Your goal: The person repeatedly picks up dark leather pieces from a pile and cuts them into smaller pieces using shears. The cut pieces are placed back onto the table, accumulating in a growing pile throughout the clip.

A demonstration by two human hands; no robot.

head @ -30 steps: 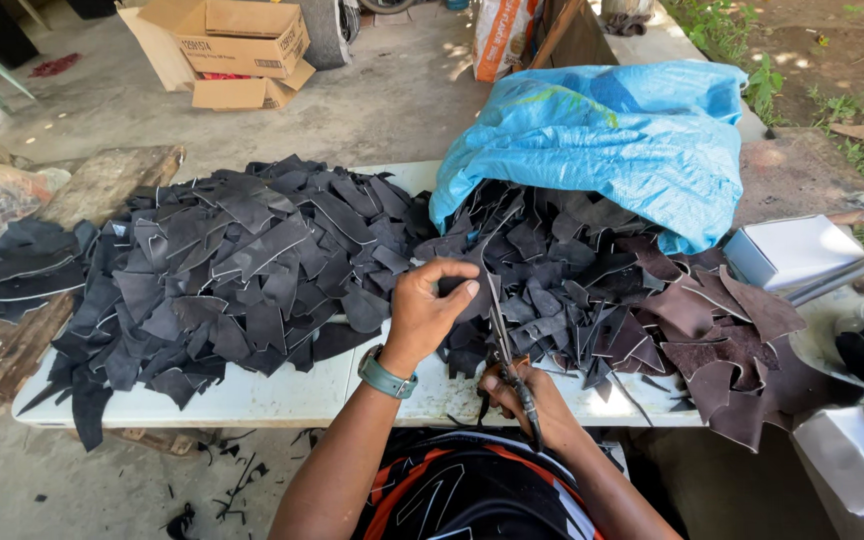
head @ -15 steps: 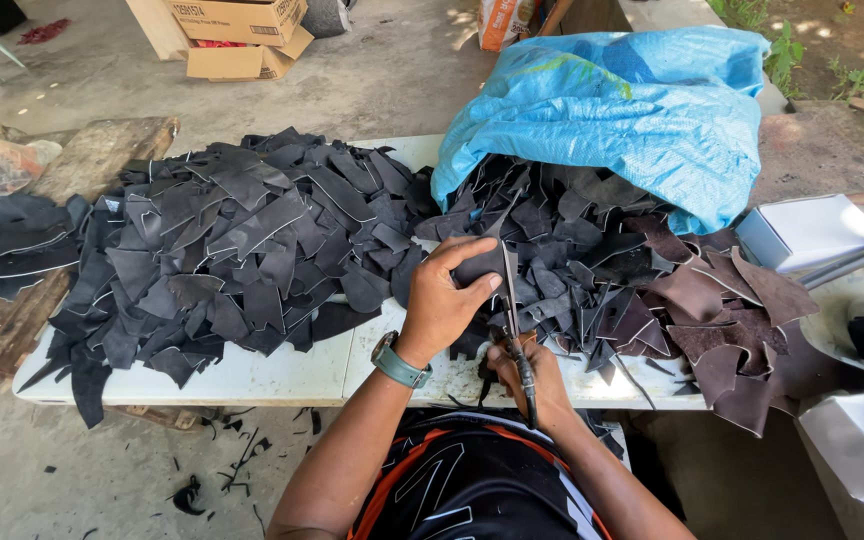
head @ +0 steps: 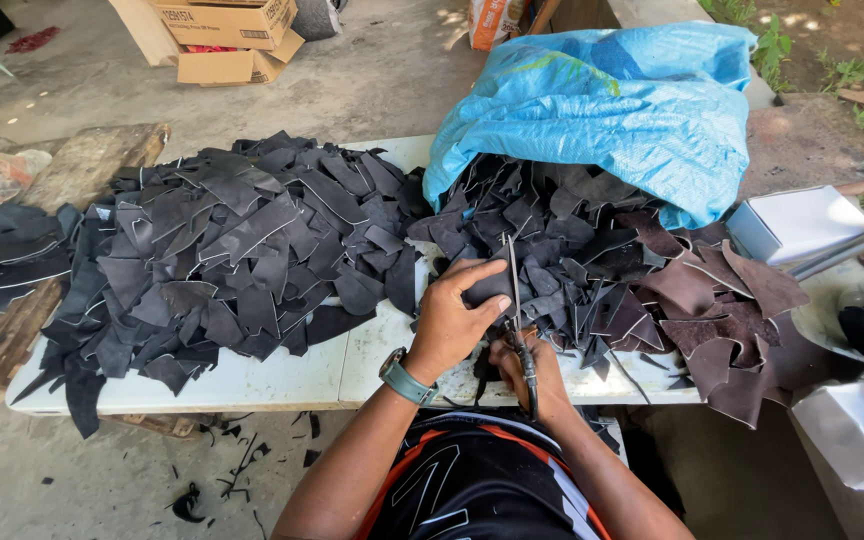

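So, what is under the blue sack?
Dark leather scraps spill from under the blue sack onto the white table. How far they reach beneath it is covered.

The left hand (head: 452, 325) has pulled in from the heap toward the near edge of the desk (head: 282, 375), and now pinches a dark leather scrap (head: 492, 283) that it only reached for a second ago. The scissors (head: 518, 330) in the right hand (head: 532, 370) have swung from a slant to nearly upright, blades running up beside that scrap. The view has tipped slightly lower.
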